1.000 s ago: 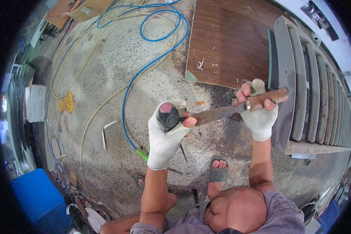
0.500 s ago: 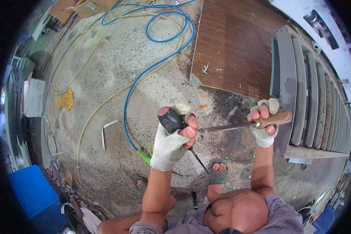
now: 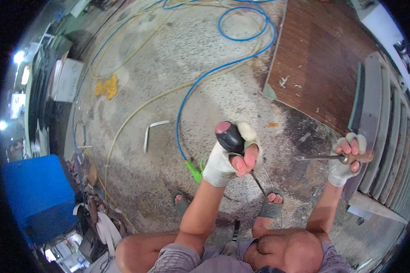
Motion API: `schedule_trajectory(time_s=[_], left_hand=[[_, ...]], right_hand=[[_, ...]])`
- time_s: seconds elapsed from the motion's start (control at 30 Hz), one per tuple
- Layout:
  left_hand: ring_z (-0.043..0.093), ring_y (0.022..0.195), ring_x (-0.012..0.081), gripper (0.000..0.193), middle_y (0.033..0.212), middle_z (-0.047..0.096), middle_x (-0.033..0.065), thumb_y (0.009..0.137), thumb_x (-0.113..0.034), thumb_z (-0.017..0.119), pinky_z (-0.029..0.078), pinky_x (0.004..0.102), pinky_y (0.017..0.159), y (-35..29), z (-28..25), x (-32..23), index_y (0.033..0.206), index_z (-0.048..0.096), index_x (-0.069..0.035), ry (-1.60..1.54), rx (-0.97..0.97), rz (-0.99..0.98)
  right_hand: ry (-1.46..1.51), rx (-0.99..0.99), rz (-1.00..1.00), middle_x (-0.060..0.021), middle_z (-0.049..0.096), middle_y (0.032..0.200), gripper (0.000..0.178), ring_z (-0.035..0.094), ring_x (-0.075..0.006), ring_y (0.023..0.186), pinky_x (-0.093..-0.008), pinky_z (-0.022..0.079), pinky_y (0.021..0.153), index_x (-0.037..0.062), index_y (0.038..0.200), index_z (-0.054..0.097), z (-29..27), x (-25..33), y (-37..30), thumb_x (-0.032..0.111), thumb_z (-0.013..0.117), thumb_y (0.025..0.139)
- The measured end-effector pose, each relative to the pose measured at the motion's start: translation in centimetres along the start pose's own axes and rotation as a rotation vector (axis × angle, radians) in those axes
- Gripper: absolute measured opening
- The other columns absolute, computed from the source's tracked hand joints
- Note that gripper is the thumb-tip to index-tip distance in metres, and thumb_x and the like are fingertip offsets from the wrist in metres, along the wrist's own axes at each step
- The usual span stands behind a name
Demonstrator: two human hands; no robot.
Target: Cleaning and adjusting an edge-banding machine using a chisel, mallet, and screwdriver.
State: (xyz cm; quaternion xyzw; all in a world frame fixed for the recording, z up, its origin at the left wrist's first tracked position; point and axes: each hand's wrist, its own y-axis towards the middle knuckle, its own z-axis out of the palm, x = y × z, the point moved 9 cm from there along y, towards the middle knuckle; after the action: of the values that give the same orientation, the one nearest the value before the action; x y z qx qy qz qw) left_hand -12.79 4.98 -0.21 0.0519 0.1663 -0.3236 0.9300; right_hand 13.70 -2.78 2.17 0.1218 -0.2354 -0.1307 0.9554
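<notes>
My left hand (image 3: 219,166), in a white glove with bare fingertips, is closed around a screwdriver (image 3: 231,139). Its thick black handle has a pink end that points up, while the thin shaft slants down to the right below my fingers. Off to the right, my gloved right hand (image 3: 345,169) grips a wooden-handled tool (image 3: 322,157) with a long metal blade. That blade points left toward the screwdriver, with a gap between them. The exact kind of the bladed tool cannot be made out.
A brown wood-grain board (image 3: 319,63) lies at the far right beside a grey slatted frame (image 3: 387,136). A blue hose (image 3: 196,86) with a green end (image 3: 193,170) crosses the stained floor. A bent white strip (image 3: 146,136) lies left; a blue panel (image 3: 41,195) stands lower left.
My hands have drawn apart; the blade's tip, earlier close to my left hand, is now away from it. The whole view has swung left, so floor things appear farther right.
</notes>
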Motion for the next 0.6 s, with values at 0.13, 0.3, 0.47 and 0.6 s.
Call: schedule_trajectory(time_s=[0.13,0.3,0.47,0.6], left_hand=[[0.055,0.054,0.0131,0.064,0.076,0.066,0.0039,0.063,-0.019,0.094,0.041,0.028,0.048,0.3,1.2,-0.6,0.115,0.059,-0.012,-0.029,0.219,0.046],[0.06,0.055,0.0134,0.043,0.066,0.067,0.0035,0.056,-0.032,0.097,0.043,0.0257,0.05,0.3,1.7,-0.1,0.075,0.069,-0.006,0.024,0.187,-0.119],[0.061,0.055,0.0139,0.044,0.063,0.066,0.005,0.054,-0.034,0.098,0.045,0.0253,0.05,0.4,2.8,-0.5,0.064,0.067,-0.004,0.147,0.155,-0.14],[0.064,0.058,0.0162,0.042,0.064,0.066,0.0062,0.055,-0.027,0.098,0.048,0.027,0.051,0.1,3.3,-0.7,0.07,0.068,-0.002,0.05,0.186,-0.133]], right_hand=[[0.0,0.012,0.022,0.0009,0.052,0.099,0.047,0.057,-0.021,0.099,-0.0427,0.051,0.1,0.0173,0.091,0.045,-0.6,-0.2,0.1,-0.005,0.081,0.072],[0.017,0.046,0.044,0.0006,0.051,0.1,0.045,0.057,-0.0212,0.101,-0.0434,0.05,0.101,0.0169,0.09,0.044,-0.3,-0.7,0.1,-0.006,0.08,0.073],[0.007,0.041,0.051,0.0009,0.051,0.099,0.045,0.056,-0.0212,0.1,-0.044,0.05,0.101,0.0167,0.09,0.045,-0.5,-0.6,0.0,-0.006,0.08,0.072],[-0.043,0.005,0.056,0.0021,0.053,0.1,0.043,0.056,-0.0167,0.097,-0.0392,0.05,0.097,0.0162,0.092,0.049,-0.6,-0.7,0.1,-0.006,0.081,0.072]])
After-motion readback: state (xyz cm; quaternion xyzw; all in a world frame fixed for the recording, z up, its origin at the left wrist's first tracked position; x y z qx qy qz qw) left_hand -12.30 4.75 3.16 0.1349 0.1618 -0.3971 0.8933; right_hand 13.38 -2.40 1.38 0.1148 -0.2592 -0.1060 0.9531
